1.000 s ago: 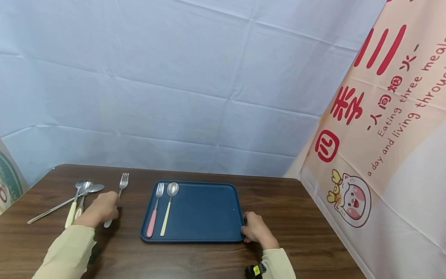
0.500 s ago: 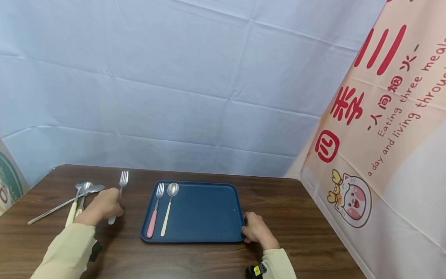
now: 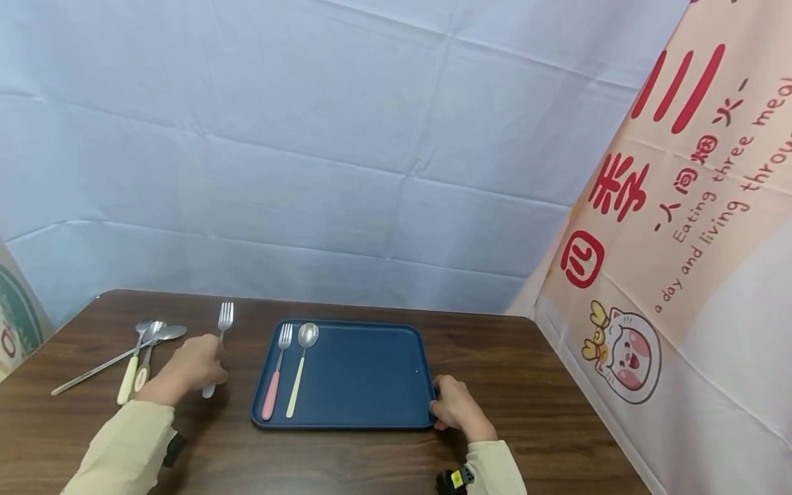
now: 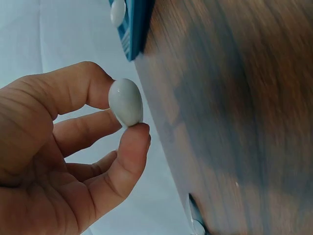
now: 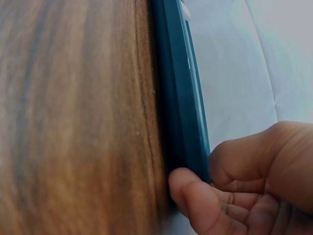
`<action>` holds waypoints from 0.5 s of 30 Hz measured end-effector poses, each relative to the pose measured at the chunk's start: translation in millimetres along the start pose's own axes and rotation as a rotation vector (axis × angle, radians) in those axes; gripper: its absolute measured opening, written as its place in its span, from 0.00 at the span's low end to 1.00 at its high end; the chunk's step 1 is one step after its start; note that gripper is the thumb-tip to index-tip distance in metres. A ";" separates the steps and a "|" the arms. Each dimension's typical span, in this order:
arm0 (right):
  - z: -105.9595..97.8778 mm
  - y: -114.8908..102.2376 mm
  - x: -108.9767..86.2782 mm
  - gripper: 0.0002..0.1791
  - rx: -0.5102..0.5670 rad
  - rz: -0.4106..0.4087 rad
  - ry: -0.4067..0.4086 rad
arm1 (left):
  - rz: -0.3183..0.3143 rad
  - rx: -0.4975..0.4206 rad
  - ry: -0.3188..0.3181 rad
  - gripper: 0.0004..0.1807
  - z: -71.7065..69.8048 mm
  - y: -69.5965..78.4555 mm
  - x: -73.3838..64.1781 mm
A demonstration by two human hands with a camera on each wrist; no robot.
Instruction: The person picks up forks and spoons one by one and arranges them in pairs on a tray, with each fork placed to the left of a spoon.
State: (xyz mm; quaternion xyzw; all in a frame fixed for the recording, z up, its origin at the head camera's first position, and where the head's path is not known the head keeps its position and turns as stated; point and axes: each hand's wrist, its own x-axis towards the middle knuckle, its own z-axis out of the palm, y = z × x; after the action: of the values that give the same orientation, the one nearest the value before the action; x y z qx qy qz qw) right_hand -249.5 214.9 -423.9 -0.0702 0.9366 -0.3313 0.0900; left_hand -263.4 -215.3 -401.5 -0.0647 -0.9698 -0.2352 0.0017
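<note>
My left hand pinches a fork between thumb and fingers, tines pointing away. The rounded pale end of the fork's handle faces the left wrist camera, raised above the table. To the right lies a dark blue tray. On its left side rest a pink-handled fork and a spoon with a cream handle, side by side. My right hand grips the tray's right edge near its front corner; the right wrist view shows thumb and fingers around the rim.
Left of my left hand, several utensils lie crossed on the wooden table, among them a yellow-handled fork and a spoon. A pale cloth hangs behind the table, and a printed banner at the right.
My left hand has moved a little right and away from me with the fork, toward the tray. The right hand stays at the tray's edge.
</note>
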 end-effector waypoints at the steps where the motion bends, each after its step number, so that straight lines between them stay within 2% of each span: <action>1: 0.2 0.6 0.4 0.23 0.002 0.001 -0.001 | 0.001 -0.006 -0.001 0.06 0.8 2.0 -0.2; 15: -1.3 -2.0 -0.9 0.23 -0.011 0.008 -0.001 | 0.014 -0.045 -0.005 0.06 11.6 29.2 0.2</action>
State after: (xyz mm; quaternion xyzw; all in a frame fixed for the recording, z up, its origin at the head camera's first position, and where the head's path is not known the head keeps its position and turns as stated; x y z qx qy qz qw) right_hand -248.7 214.3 -421.6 -0.0670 0.9386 -0.3259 0.0917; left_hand -259.6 -184.3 -398.5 -0.0722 -0.9637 -0.2569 -0.0004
